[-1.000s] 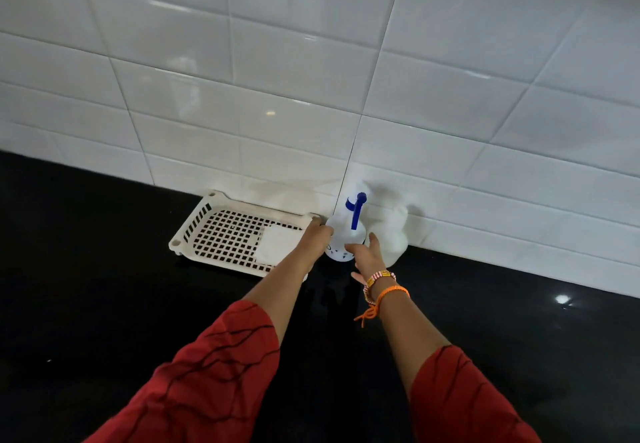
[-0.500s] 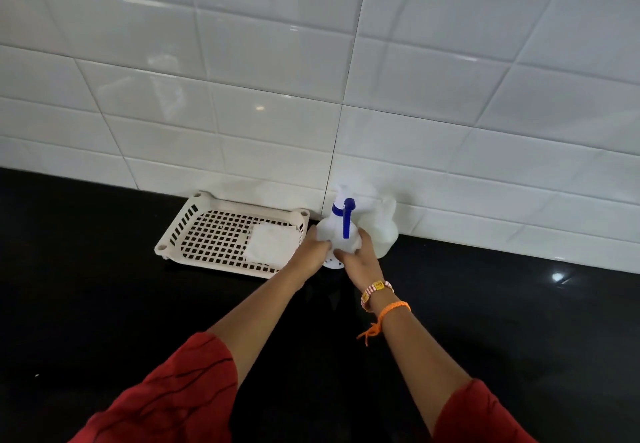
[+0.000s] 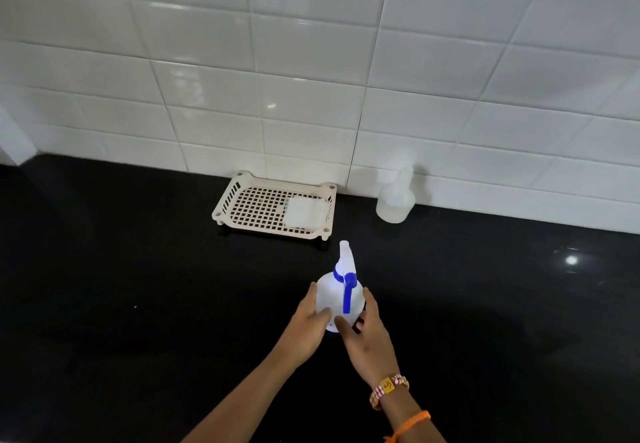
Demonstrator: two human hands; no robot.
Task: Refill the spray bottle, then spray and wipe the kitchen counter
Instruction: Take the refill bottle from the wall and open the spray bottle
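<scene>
Spray bottle (image 3: 341, 290) has come off the back wall, away from the tray, and now sits out on the open desk, nearer the person. Second bottle stays behind at the wall.

Largest to smallest:
- White tiled wall (image 3: 311, 61) across the back.
- Black glossy desk (image 3: 138, 286) below it, carrying everything.
- One white slotted tray (image 3: 256, 207) against the wall, with one pale square pad (image 3: 304, 210) lying in its right end. Could be a sponge or cloth, cannot tell.
- One clear plastic bottle (image 3: 394, 200), no sprayer head on it, just right of the tray and touching the wall. Probably the refill supply.
- One spray bottle: white body, blue collar and trigger, upright, well in front of the tray.
- Two hands. Left hand (image 3: 306, 321) cups the left flank of the body, fingers (image 3: 323, 312) wrapped on it. Right hand (image 3: 367, 335) is at the right flank and base, fingers (image 3: 369, 304) spread and loosely touching, not clenched.

Key relation: the bottle stands directly between the two hands, long axis vertical, sprayer head above and beyond the fingertips, trigger facing the person. Both hands equally near the body; neither is on the head yet.

Judgement: refill not begun. Next move is likely one hand up to the collar to unscrew while the other pins the body.
</scene>
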